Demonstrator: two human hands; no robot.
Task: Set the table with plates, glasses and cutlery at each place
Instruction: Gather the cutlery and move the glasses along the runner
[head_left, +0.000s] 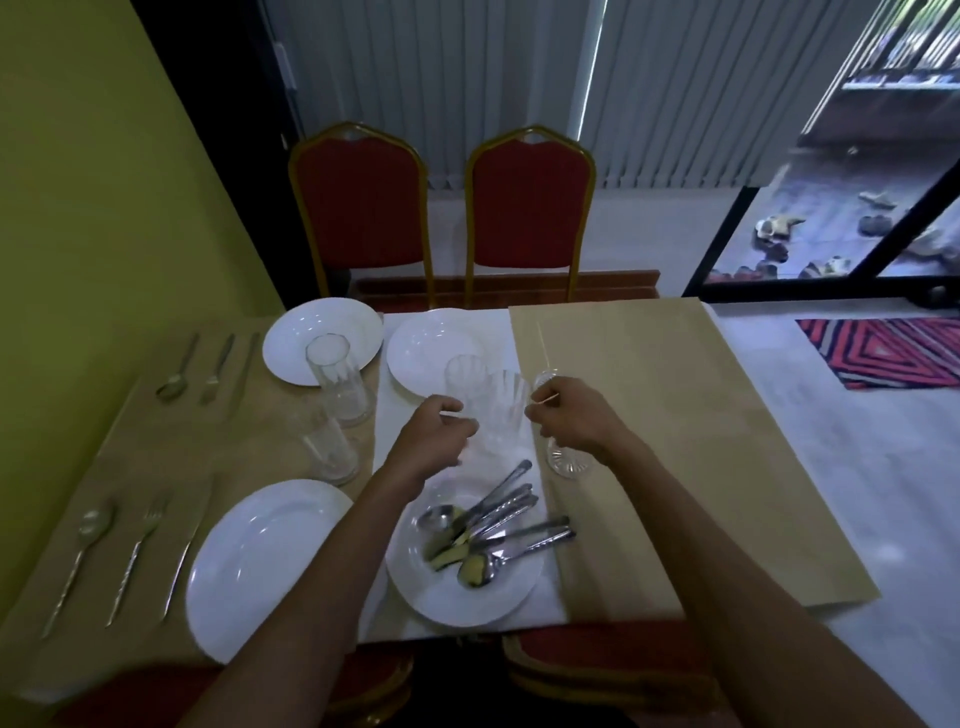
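Four white plates lie on the table: far left (291, 338), far middle (421, 348), near left (265, 561), and near middle (457, 597), which carries a loose pile of cutlery (493, 530). My left hand (436, 441) curls round the foot of a clear glass (466, 382). A second glass (508, 410) stands between my hands. My right hand (576, 421) grips a third glass (567, 463), whose cut base shows under the palm. Two more glasses (337, 379) (330, 444) stand to the left. Spoon, fork and knife sets lie at the far left place (215, 371) and the near left place (137, 556).
A bare brown paper mat (665, 441) covers the right half of the table. Two red chairs (363, 208) (530, 208) stand at the far side, and another red chair (597, 670) is just below me. A yellow wall (104, 208) runs along the left edge.
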